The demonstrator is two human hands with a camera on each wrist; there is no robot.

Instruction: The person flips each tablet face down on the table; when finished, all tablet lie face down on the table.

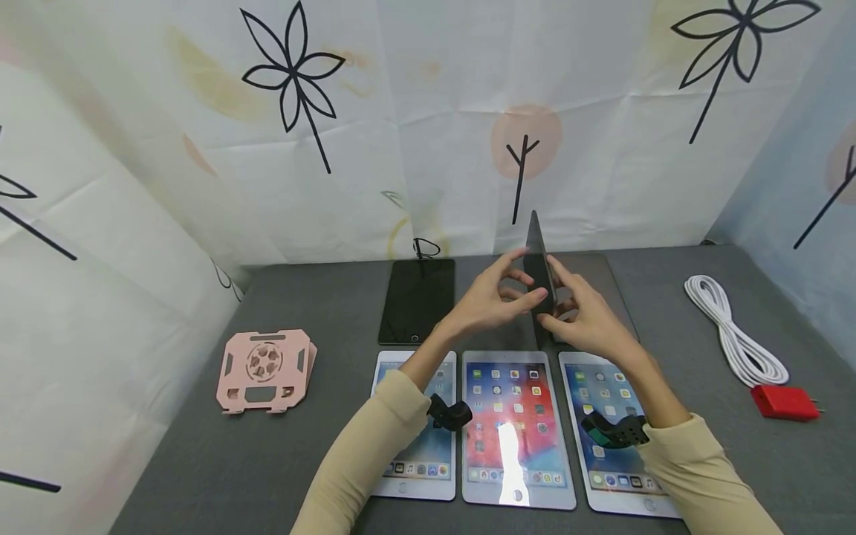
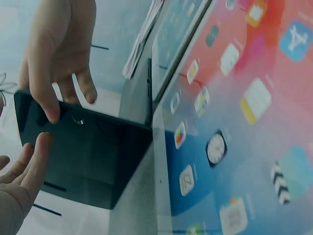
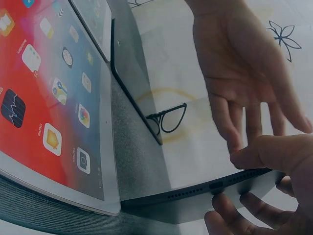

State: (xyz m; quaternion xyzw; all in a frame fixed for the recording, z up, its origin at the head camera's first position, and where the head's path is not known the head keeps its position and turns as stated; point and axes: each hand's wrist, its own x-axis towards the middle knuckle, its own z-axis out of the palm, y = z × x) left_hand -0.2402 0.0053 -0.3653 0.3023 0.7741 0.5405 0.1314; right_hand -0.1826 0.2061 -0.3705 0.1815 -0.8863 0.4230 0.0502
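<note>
A black tablet (image 1: pixel 540 260) stands on edge between my two hands, behind a row of white tablets. My right hand (image 1: pixel 588 316) pinches it along the side, with the thumb on the screen face near the home button and the fingers behind. My left hand (image 1: pixel 491 297) is beside the screen side, fingers spread and loosely bent. In the left wrist view, the left fingertips (image 2: pixel 44 139) overlap the dark screen. The right wrist view shows the port edge of the black tablet (image 3: pixel 215 186) with the right thumb (image 3: pixel 274 152) over it.
Three white tablets with lit screens lie in front: left (image 1: pixel 421 461), middle (image 1: pixel 515 416), right (image 1: pixel 608 386). Another black tablet (image 1: pixel 417 301) lies behind the left one. A pink stand (image 1: pixel 266 371) is at left; a white cable (image 1: pixel 732 327) and red charger (image 1: pixel 782 402) at right.
</note>
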